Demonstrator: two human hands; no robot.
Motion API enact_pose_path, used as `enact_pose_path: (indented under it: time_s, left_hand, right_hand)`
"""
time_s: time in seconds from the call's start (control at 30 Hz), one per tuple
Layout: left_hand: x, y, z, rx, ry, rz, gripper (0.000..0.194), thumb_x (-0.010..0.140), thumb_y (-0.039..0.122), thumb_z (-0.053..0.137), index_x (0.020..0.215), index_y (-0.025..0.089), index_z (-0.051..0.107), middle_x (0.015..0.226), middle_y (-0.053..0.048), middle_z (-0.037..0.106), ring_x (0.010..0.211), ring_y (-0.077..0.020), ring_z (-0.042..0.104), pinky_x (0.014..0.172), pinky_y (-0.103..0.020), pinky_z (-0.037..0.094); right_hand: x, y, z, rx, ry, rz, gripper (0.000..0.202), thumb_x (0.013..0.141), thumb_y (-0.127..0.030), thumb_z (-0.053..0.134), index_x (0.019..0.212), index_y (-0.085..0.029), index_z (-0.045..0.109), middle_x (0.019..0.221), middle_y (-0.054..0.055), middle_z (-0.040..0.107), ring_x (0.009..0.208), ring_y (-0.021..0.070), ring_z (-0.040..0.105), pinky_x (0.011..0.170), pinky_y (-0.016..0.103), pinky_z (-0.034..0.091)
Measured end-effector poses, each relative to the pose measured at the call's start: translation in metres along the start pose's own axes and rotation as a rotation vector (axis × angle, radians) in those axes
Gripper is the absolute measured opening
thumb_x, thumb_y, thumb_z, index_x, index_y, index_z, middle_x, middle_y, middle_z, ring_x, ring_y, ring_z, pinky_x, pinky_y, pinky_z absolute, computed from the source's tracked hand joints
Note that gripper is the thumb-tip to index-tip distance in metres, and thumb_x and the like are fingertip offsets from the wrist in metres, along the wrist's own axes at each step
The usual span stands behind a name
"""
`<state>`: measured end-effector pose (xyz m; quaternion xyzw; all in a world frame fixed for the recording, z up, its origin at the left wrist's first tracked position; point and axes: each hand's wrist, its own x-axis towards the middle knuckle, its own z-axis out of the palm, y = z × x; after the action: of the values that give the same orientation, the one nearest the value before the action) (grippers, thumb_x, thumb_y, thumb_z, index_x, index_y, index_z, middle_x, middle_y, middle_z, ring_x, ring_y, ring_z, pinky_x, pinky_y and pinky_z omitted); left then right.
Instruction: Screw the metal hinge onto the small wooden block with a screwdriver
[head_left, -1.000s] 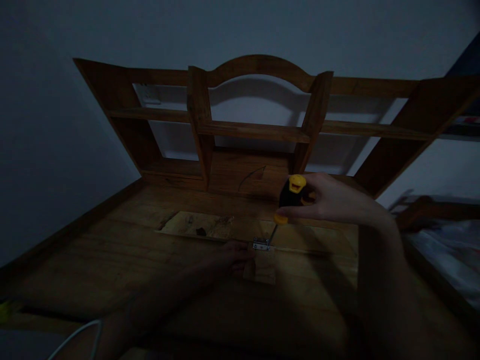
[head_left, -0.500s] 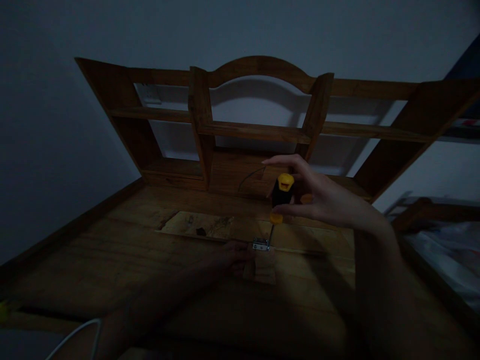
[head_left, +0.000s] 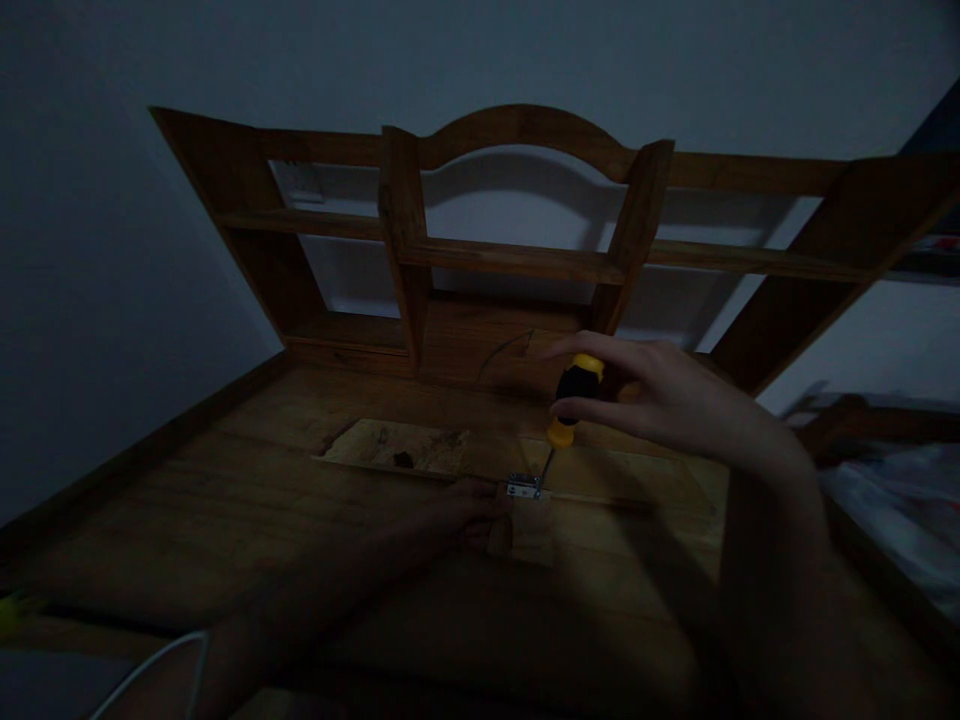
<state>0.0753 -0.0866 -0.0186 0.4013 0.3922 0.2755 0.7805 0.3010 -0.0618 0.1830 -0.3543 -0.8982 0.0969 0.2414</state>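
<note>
In dim light, my right hand (head_left: 649, 385) is closed round the black and yellow handle of a screwdriver (head_left: 578, 390). The screwdriver tilts, and its shaft runs down to the right end of a small metal hinge (head_left: 523, 487). That hinge lies along the upper edge of a small wooden block (head_left: 532, 530) on the wooden desktop (head_left: 315, 530). At the block's left side, my left hand (head_left: 472, 508) has its fingers curled against block and hinge; shadow hides part of its grip.
A rough pale wooden strip (head_left: 394, 447) with a dark spot lies left of the hinge, and a smoother board (head_left: 637, 475) lies to its right. Behind stands a wooden shelf unit (head_left: 510, 262) against the wall. A pale cable (head_left: 161, 665) crosses the lower left.
My right hand has shifted slightly right and down, and the screwdriver handle now leans further right. Its tip remains at the hinge. My left hand has stayed nearly still.
</note>
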Motion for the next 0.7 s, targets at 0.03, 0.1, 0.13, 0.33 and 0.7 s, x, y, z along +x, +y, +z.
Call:
enact_pose_path:
  time_s: [0.03,0.1,0.13,0.33,0.7]
  left_hand:
    - [0.000,0.000,0.000,0.003,0.006,-0.003,0.033,0.071,0.038,0.080,0.079,0.010,0.065,0.060,0.004,0.050,0.045,-0.0032,0.033,0.043,-0.020,0.020]
    - [0.001,0.000,0.000,-0.002,0.000,0.002,0.034,0.070,0.039,0.080,0.077,0.010,0.064,0.056,0.006,0.045,0.044,-0.0030,0.029,0.043,-0.020,0.019]
    - [0.001,0.000,0.000,-0.006,-0.008,0.007,0.034,0.070,0.039,0.080,0.076,0.010,0.063,0.055,0.006,0.043,0.043,-0.0030,0.027,0.043,-0.021,0.018]
    - [-0.003,0.006,0.005,-0.002,0.033,-0.031,0.034,0.070,0.039,0.081,0.079,0.009,0.066,0.059,0.003,0.051,0.044,-0.0036,0.034,0.044,-0.020,0.021]
    - [-0.002,0.003,0.004,-0.030,0.037,-0.030,0.032,0.070,0.035,0.081,0.080,0.009,0.066,0.060,0.003,0.051,0.045,-0.0036,0.035,0.043,-0.019,0.022]
  right_hand:
    - [0.001,0.000,0.002,-0.018,0.006,0.001,0.039,0.084,-0.046,0.064,0.119,-0.027,0.064,0.093,0.003,0.072,0.080,0.0211,0.067,0.070,0.030,0.049]
    - [0.001,0.000,0.005,-0.047,0.014,0.002,0.037,0.086,-0.047,0.062,0.117,-0.026,0.064,0.093,0.003,0.072,0.080,0.0209,0.067,0.070,0.029,0.048]
    - [0.000,0.001,0.005,-0.058,0.017,0.000,0.038,0.086,-0.047,0.062,0.118,-0.026,0.064,0.094,0.003,0.072,0.081,0.0210,0.067,0.070,0.029,0.048]
    - [-0.003,-0.002,0.000,-0.017,-0.042,-0.027,0.045,0.086,-0.035,0.060,0.131,-0.027,0.057,0.103,0.003,0.071,0.081,0.0194,0.066,0.072,0.029,0.048]
    - [0.002,0.000,0.011,-0.088,0.029,0.034,0.047,0.088,-0.042,0.059,0.132,-0.024,0.056,0.105,0.006,0.071,0.087,0.0222,0.067,0.077,0.031,0.048]
